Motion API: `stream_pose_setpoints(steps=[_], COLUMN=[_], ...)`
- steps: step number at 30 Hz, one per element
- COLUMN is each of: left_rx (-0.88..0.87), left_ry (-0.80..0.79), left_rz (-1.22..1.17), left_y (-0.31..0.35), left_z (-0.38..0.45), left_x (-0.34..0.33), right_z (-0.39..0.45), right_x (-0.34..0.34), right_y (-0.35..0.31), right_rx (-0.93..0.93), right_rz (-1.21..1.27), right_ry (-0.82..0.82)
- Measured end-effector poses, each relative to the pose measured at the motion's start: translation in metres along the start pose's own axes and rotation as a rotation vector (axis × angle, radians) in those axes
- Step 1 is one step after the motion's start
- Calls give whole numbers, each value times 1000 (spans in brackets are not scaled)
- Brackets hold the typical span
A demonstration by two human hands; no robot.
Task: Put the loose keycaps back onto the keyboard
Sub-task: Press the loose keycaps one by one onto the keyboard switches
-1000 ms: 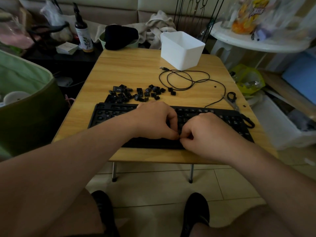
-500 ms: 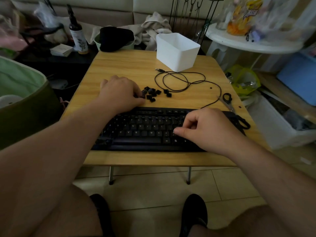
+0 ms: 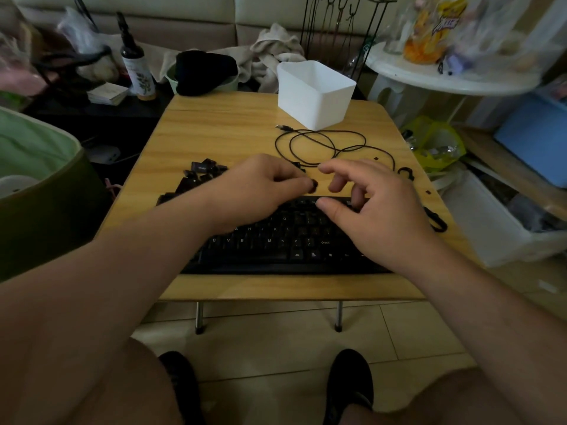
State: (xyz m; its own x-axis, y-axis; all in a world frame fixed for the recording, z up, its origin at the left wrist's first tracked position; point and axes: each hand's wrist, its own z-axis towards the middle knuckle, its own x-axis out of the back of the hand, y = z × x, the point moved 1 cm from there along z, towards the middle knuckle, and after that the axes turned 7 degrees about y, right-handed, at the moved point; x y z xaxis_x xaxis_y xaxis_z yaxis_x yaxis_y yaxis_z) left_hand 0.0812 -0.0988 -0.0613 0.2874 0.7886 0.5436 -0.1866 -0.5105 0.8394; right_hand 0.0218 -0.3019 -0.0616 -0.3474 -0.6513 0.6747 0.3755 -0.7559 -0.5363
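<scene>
A black keyboard [image 3: 276, 243] lies across the near half of the wooden table [image 3: 221, 130]. A pile of loose black keycaps [image 3: 201, 174] sits just behind its left end, partly hidden by my left hand. My left hand [image 3: 257, 188] hovers over the keyboard's top row and pinches one black keycap [image 3: 313, 186] at its fingertips. My right hand [image 3: 368, 207] is beside it on the right, fingers spread and loosely bent, holding nothing, thumb over the upper keys.
A white plastic bin [image 3: 316, 93] stands at the back of the table. The keyboard's black cable [image 3: 319, 145] lies coiled in front of it. Scissors with a black handle [image 3: 406, 173] lie at the right edge. Clutter surrounds the table on both sides.
My left hand has come back from the keycap pile toward the centre, now pinching a keycap. My right hand has lifted from the lower keys to the top row and spread its fingers.
</scene>
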Motion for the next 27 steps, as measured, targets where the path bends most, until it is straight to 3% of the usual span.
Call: stream_pose_setpoints(steps=[5,27], left_rx=[-15,-49], left_ry=[-166,-197], left_rz=[-152,-198], left_y=[6,3], left_z=[-8,-11], left_x=[-7,-5], right_z=[-2,-5], right_x=[2,6], right_y=[0,-2], right_rx=[65,155], right_rz=[13,74], right_ry=[64,83])
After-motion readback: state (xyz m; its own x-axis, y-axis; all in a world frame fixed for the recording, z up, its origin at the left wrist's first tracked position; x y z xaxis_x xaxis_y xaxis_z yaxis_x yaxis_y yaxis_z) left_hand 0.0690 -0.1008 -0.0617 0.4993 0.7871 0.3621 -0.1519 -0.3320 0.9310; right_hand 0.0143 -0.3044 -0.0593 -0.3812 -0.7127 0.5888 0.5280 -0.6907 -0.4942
